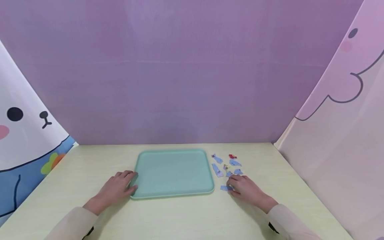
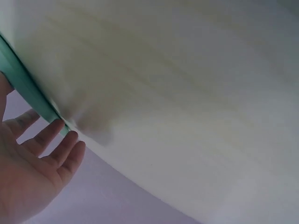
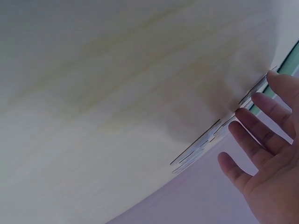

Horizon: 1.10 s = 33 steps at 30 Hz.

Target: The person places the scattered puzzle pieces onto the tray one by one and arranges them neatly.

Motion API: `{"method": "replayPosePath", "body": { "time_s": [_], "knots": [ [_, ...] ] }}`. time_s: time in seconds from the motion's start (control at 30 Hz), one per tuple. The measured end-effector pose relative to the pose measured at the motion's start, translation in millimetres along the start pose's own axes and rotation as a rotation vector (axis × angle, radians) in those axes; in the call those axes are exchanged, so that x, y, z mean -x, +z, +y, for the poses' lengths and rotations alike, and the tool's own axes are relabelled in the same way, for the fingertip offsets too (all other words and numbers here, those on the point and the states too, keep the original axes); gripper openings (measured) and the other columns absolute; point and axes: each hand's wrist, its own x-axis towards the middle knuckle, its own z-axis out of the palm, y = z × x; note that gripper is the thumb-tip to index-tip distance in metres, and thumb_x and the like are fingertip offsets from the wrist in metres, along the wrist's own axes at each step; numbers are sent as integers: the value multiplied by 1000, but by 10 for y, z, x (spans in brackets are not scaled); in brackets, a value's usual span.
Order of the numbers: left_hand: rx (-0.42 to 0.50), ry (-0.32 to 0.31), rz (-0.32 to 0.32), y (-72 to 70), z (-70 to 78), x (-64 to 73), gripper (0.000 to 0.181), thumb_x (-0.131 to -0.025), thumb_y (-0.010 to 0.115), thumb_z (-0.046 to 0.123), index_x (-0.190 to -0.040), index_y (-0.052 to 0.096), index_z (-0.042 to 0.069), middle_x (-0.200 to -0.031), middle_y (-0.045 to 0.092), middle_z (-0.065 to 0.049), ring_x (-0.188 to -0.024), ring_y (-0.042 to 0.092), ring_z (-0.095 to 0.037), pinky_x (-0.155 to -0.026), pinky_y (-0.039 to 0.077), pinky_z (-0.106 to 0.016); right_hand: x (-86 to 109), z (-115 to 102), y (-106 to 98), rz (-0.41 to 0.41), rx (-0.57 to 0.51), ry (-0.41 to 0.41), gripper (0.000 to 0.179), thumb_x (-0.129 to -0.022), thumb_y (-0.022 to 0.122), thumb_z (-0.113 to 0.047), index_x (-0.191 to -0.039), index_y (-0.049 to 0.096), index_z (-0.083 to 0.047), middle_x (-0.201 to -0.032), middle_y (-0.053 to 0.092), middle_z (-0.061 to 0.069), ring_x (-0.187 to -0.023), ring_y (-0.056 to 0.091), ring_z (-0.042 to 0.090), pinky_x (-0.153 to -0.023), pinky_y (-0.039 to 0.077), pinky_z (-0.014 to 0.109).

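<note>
A pale green tray [image 1: 172,173] lies flat on the table. At its left edge rests my left hand [image 1: 118,188], fingertips and thumb touching the rim; in the left wrist view its fingers [image 2: 51,135] are loosely bent and spread beside the tray's edge. Right of the tray lie several small blue, irregular flat pieces that look like jigsaw pieces, among them a long one [image 1: 217,170]. My right hand [image 1: 246,190] is over the nearest of them, a blue piece [image 1: 224,188] partly hidden under the fingers. In the right wrist view its fingers [image 3: 254,135] are spread, the thumb touching a piece.
Among the other pieces, a red one [image 1: 232,156] lies at the back and a blue one [image 1: 235,163] just in front of it. A purple cloth wall [image 1: 180,83] stands behind the table [image 1: 168,220]. Printed curtains [image 1: 30,133] hang at both sides.
</note>
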Motion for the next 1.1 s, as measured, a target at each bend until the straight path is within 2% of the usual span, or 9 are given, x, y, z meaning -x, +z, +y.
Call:
{"method": "replayPosePath", "body": {
  "time_s": [0.37,0.73,1.1],
  "knots": [
    [24,11,-21,36,-40,-26,40,-82,65,30,-111,60,4,-113,58,-15,-98,56,-36,-75,47,-50,-19,25,3,26,3,-39,19,-78,71,-25,-93,66,-15,-98,62,-1,-92,58,17,-79,48,40],
    [24,15,-47,37,-43,-36,41,-82,65,32,-111,59,4,-112,57,-14,-97,56,-33,-74,47,-49,-50,23,17,38,6,-68,15,-76,73,-23,-88,68,-16,-96,64,-1,-89,58,15,-77,49,36],
    [3,10,-45,63,-76,-49,40,-81,65,35,-110,60,8,-112,57,-11,-95,56,-30,-72,48,-47,-96,8,4,38,-65,-87,9,-74,73,-13,-82,68,-12,-96,65,2,-88,60,16,-78,51,32]
  ]
}}
